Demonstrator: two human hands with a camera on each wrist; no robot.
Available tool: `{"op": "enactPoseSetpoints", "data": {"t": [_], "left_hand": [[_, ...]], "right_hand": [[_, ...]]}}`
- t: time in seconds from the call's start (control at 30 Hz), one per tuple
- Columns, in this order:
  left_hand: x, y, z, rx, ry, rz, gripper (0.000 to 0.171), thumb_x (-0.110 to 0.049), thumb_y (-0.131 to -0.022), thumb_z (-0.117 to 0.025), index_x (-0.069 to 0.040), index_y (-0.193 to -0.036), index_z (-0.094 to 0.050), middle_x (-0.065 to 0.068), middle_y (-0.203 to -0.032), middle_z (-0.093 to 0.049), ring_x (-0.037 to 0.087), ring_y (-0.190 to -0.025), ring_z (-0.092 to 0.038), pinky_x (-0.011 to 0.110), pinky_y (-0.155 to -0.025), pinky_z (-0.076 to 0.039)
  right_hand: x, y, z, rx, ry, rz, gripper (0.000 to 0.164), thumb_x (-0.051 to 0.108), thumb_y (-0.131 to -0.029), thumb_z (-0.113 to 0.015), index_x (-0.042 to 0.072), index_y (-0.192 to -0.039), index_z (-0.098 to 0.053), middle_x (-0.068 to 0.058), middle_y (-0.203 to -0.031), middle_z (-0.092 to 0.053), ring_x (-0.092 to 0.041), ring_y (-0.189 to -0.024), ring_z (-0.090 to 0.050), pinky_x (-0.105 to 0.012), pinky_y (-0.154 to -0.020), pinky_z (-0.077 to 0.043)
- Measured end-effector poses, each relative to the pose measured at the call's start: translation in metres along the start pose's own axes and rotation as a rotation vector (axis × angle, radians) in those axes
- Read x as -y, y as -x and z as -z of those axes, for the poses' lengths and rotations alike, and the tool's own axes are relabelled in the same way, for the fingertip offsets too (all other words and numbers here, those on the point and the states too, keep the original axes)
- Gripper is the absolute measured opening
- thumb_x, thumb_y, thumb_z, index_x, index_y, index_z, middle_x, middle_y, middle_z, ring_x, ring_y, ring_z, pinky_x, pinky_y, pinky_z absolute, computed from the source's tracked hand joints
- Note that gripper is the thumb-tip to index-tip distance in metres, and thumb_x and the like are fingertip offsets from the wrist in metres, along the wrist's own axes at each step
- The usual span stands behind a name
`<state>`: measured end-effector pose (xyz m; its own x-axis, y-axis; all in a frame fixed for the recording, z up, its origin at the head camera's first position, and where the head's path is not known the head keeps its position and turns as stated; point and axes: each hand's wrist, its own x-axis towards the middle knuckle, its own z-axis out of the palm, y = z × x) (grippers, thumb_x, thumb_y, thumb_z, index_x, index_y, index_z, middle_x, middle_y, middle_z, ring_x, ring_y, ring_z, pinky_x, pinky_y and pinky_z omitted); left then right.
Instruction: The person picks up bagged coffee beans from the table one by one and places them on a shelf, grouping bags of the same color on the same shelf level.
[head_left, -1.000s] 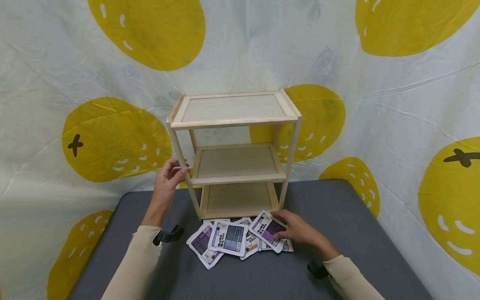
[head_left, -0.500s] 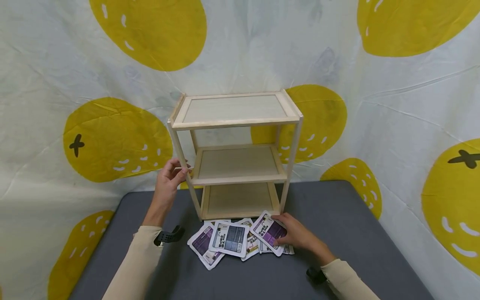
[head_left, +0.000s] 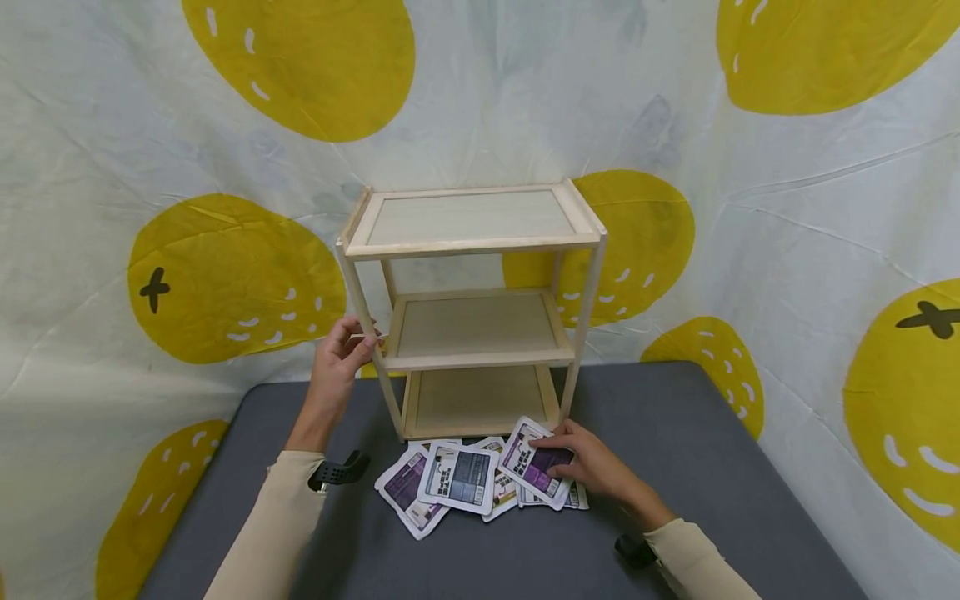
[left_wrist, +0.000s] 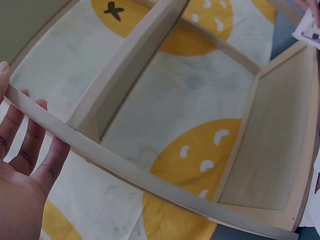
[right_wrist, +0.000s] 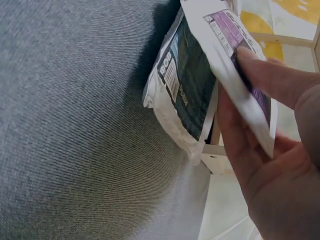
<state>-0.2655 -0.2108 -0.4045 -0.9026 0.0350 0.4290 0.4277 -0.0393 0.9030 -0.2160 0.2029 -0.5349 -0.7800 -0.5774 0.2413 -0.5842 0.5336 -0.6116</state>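
Observation:
My left hand (head_left: 335, 367) grips the left front post (left_wrist: 120, 162) of a small three-tier wooden shelf (head_left: 477, 362), at the height of its middle tier. In the left wrist view the fingers wrap one side of the post, with the thumb on the other. At the shelf's foot, my right hand (head_left: 596, 467) pinches a flat white and purple packet (head_left: 525, 458) by its right side. The right wrist view shows the thumb on the printed face of this packet (right_wrist: 235, 37) and fingers beneath. Under it, a dark-labelled packet (right_wrist: 187, 82) rests on the grey surface.
Several more flat packets overlap in front of the shelf, among them a grey-blue one (head_left: 457, 477) and a purple one (head_left: 408, 492). The padded grey surface (head_left: 465, 562) carries everything. Behind hangs a pale cloth (head_left: 480, 92) with big yellow fruit prints.
The purple packet in my right hand has come up slightly, and a finger now reaches over its face. My left hand keeps its place on the post.

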Motion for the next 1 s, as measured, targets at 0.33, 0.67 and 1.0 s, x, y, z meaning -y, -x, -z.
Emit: {"op": "enactPoseSetpoints", "data": {"t": [0.33, 0.67, 1.0], "left_hand": [[0.002, 0.0, 0.002, 0.005, -0.017, 0.001, 0.036, -0.01, -0.103, -0.06, 0.006, -0.133, -0.048, 0.004, -0.113, -0.059, 0.028, -0.107, -0.063, 0.026, -0.09, -0.056], [0.004, 0.0, 0.002, 0.004, -0.023, 0.004, 0.037, -0.011, -0.103, -0.06, 0.006, -0.133, -0.049, 0.004, -0.112, -0.059, 0.025, -0.104, -0.063, 0.025, -0.089, -0.056], [0.002, 0.0, 0.002, 0.0, -0.04, 0.004, 0.041, -0.014, -0.103, -0.061, 0.009, -0.134, -0.046, 0.004, -0.112, -0.059, 0.023, -0.103, -0.063, 0.025, -0.088, -0.056]], "right_hand": [[-0.004, 0.002, 0.003, 0.026, -0.096, -0.013, 0.032, 0.011, -0.087, -0.08, 0.012, -0.119, -0.072, -0.006, -0.115, -0.071, -0.015, -0.099, -0.064, -0.03, -0.082, -0.054], [0.001, 0.0, 0.012, 0.023, -0.185, 0.002, 0.034, 0.011, -0.091, -0.076, 0.009, -0.125, -0.073, -0.007, -0.115, -0.074, -0.008, -0.09, -0.062, -0.028, -0.073, -0.054], [0.002, -0.002, 0.012, -0.021, -0.245, -0.071, 0.028, 0.016, -0.093, -0.075, 0.011, -0.12, -0.072, -0.011, -0.117, -0.069, -0.013, -0.095, -0.062, -0.029, -0.078, -0.055]]}}
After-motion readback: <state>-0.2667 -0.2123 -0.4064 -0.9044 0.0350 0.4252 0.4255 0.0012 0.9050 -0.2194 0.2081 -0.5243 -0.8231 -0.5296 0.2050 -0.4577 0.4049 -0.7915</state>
